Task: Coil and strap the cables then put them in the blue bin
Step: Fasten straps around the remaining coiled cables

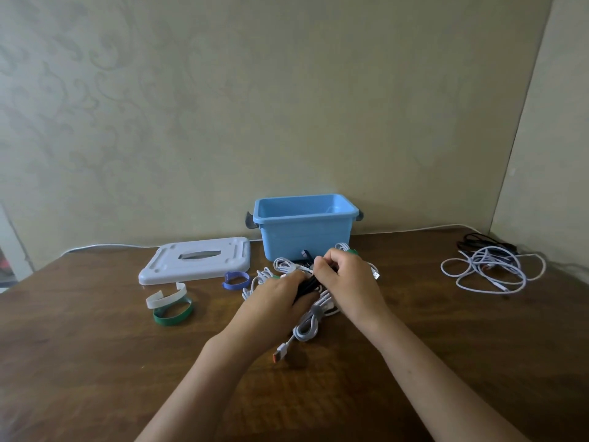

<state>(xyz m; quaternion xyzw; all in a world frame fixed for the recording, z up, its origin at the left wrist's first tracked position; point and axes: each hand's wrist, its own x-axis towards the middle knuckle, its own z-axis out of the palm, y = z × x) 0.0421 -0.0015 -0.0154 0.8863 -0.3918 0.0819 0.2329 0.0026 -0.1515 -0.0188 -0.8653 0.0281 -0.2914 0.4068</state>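
Two bare forearms enter from about 6 o'clock, with no sleeves, watch, bracelet or rings showing. The left hand at 7 o'clock and the right hand at 5 o'clock are ungloved, fingernails short and unpainted.

Left hand, right hand curled, touching
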